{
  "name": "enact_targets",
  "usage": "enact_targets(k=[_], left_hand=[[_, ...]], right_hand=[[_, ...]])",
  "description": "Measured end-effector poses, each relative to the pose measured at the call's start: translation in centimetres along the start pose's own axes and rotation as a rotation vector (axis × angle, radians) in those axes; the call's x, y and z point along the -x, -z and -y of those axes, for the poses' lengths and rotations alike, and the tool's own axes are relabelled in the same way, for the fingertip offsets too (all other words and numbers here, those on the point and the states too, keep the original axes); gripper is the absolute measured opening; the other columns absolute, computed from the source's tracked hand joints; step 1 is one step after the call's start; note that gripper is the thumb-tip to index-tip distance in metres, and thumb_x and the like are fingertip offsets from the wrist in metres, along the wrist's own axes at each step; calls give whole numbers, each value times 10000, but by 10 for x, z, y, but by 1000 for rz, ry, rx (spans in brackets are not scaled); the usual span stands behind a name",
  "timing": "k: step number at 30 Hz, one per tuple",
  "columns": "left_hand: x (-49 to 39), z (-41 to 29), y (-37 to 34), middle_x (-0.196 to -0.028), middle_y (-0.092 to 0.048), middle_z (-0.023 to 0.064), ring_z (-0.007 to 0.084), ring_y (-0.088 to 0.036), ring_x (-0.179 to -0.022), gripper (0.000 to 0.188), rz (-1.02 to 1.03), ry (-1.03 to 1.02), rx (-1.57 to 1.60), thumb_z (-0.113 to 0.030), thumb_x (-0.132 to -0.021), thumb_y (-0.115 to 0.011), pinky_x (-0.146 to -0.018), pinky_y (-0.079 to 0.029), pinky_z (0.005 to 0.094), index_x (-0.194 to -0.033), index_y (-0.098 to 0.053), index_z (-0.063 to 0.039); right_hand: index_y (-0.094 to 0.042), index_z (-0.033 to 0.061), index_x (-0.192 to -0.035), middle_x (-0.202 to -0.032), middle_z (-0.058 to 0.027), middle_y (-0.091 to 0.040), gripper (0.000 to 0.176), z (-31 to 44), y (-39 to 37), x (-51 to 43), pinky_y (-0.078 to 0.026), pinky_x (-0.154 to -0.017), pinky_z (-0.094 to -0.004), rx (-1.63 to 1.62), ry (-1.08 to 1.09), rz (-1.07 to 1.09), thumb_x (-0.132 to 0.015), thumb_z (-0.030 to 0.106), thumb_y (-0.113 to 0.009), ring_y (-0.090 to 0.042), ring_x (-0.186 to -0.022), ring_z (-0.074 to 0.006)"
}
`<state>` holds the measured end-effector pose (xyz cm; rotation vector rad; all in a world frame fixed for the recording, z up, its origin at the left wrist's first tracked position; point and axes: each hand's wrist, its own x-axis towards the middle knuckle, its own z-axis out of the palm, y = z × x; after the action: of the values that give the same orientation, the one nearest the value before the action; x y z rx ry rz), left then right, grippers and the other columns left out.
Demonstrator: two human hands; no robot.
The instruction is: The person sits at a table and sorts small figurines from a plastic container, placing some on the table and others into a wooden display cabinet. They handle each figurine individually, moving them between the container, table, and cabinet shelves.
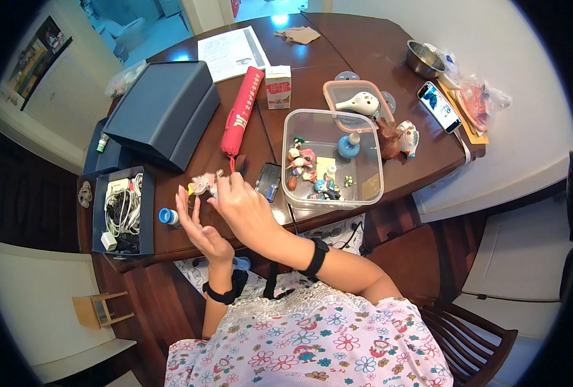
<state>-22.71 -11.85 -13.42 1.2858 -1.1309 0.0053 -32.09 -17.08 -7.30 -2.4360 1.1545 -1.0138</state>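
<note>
My left hand (202,234) is raised at the table's front, palm turned to the right, its fingers apart and nothing seen in it. Close beside it, my right hand (243,205) is bent down with curled fingers; whether they pinch something is hidden. Just beyond both hands lie small pink and clear trinkets (204,183), partly covered by the fingers. A red folded umbrella (241,111) has its cord running down to my right fingertips; contact is unclear. A blue-capped small bottle (169,216) is left of my left hand. To the right sits a small black case (268,181).
A clear plastic bin (333,202) holds several figurines and a blue bottle. Behind it, a lidded-type container (326,92) carries a white ocarina-like object (362,103). A cable-filled box (148,213), dark grey box (156,106), milk carton (278,89), phone (439,107) and metal bowl (424,60) surround these.
</note>
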Motion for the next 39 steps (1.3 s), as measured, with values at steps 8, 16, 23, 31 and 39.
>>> enact_targets(k=[8,16,23,31,39], left_hand=[[-4,3,3,-1504,-429,272,394,-458,-1381,738,106,-62,-67,-523,-1073,-280,-1075,-450,488,-1469,-378,92],[-2,6,4,-1462,-485,267,390,-497,-1337,648,147,-98,-129,-442,-1076,-330,-1036,-479,467,-1446,-398,85],[-2,7,3,-1454,-503,248,374,-510,-1322,584,131,-98,-142,-375,-1069,-370,-1001,-511,434,-1432,-419,79],[-1,6,3,-1452,-507,240,372,-516,-1308,540,152,-87,-151,-313,-1049,-430,-977,-528,426,-1417,-438,82],[-1,6,2,-1450,-516,229,354,-525,-1299,519,169,-77,-151,-276,-1040,-464,-961,-534,414,-1427,-436,69]], right_hand=[[-606,-33,-1123,-1179,-217,-646,343,5,69,25,-589,-745,-393,-114,120,-16,-874,158,-743,-698,-931,-356],[-681,-24,-998,-900,-178,-715,230,-72,231,-40,-558,-691,-397,15,-129,591,-853,138,-758,-707,-815,-330],[-694,-38,-1037,-929,-183,-714,252,-143,166,-77,-556,-743,-400,173,195,706,-823,75,-764,-700,-820,-321],[-705,-10,-886,-859,-208,-687,227,-156,112,-73,-569,-754,-471,296,227,759,-767,164,-790,-690,-878,-384],[-660,-45,-811,-770,-235,-672,176,-162,118,-66,-555,-731,-462,326,194,706,-765,99,-749,-678,-792,-415]])
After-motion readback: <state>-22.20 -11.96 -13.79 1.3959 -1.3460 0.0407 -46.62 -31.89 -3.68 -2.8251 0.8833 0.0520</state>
